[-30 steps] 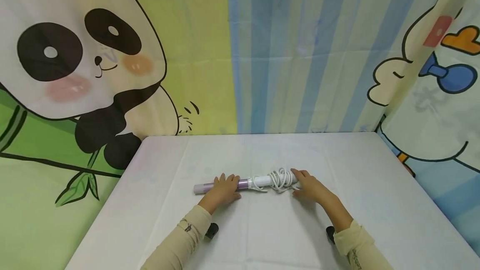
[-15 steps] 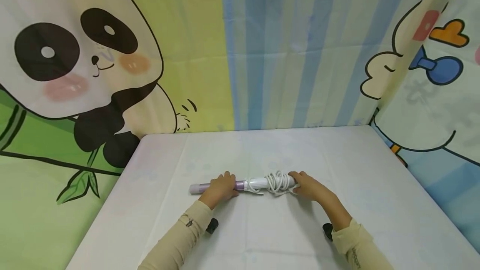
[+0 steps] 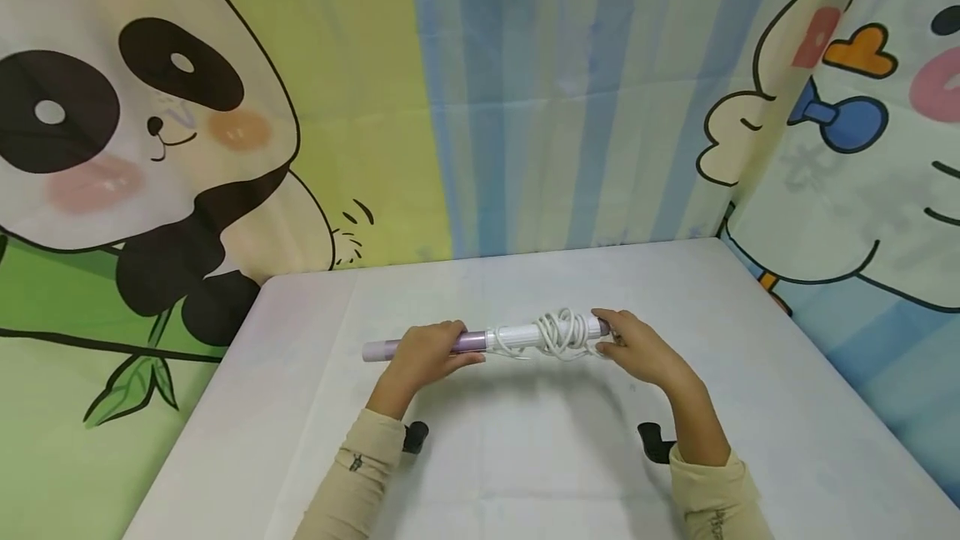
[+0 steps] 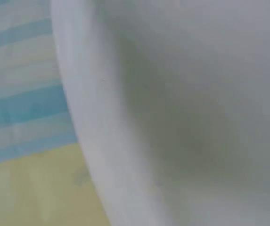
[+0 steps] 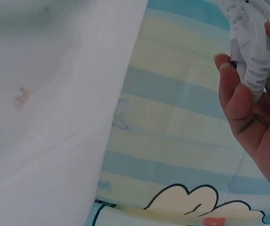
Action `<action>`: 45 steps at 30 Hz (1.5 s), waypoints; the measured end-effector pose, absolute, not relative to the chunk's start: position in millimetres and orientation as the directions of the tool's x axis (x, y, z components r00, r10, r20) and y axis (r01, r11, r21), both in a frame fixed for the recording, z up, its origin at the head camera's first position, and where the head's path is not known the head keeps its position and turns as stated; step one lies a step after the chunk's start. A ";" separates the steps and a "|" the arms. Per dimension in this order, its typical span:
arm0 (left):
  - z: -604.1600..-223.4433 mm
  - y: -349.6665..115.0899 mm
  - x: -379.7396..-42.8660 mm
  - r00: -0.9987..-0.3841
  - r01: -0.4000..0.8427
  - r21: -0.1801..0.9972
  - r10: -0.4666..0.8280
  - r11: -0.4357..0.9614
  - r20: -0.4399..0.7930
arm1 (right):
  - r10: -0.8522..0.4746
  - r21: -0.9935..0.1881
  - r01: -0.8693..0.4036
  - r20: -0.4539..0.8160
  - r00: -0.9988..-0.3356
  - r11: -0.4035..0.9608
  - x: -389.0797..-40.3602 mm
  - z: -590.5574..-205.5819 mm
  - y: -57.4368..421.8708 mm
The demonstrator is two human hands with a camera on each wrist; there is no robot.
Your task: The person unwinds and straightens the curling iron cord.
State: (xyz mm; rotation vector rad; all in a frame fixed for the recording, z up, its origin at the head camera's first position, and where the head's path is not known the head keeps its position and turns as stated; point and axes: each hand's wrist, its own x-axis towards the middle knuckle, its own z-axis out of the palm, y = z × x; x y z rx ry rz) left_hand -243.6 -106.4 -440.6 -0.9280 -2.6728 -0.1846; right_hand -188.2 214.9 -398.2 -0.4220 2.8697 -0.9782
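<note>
In the head view, a curling iron (image 3: pixel 470 342) with a purple barrel, pale tip and white handle lies level across both hands, above the table. Its white cord (image 3: pixel 562 333) is wound in loops round the handle. My left hand (image 3: pixel 423 354) grips the barrel from above, thumb on the near side. At the handle's right end, my right hand (image 3: pixel 641 348) pinches the iron between thumb and fingers. The right wrist view shows fingers (image 5: pixel 241 101) around the white ribbed cord sleeve (image 5: pixel 257 70). Neither the left hand nor the iron appears in the left wrist view.
A white-covered table (image 3: pixel 495 457) spreads beneath the hands, with their shadows on it. Behind it hangs a striped and panda-printed curtain (image 3: pixel 525 107); another printed curtain (image 3: pixel 840 215) stands at the right. Black wrist-worn pieces (image 3: pixel 655 442) show beneath the forearms.
Both hands have raised the curling iron off the table, and its shadow now falls apart from it. The head view has shifted slightly to the right.
</note>
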 end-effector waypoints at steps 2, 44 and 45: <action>-435.8 -108.3 -243.5 -0.672 0.627 -0.042 0.568 0.778 0.475 | -0.278 -0.625 -0.248 0.052 -0.959 0.740 -184.0 -391.0 215.9; -394.3 -137.2 -213.5 -0.494 0.598 0.039 0.330 0.800 0.804 | -0.247 -0.913 -0.382 0.341 -0.907 0.141 -167.1 -366.3 198.9; -394.1 -137.6 -213.7 -0.492 0.601 0.036 0.334 0.799 0.804 | -0.241 -0.915 -0.378 0.338 -0.910 0.143 -167.3 -366.1 198.1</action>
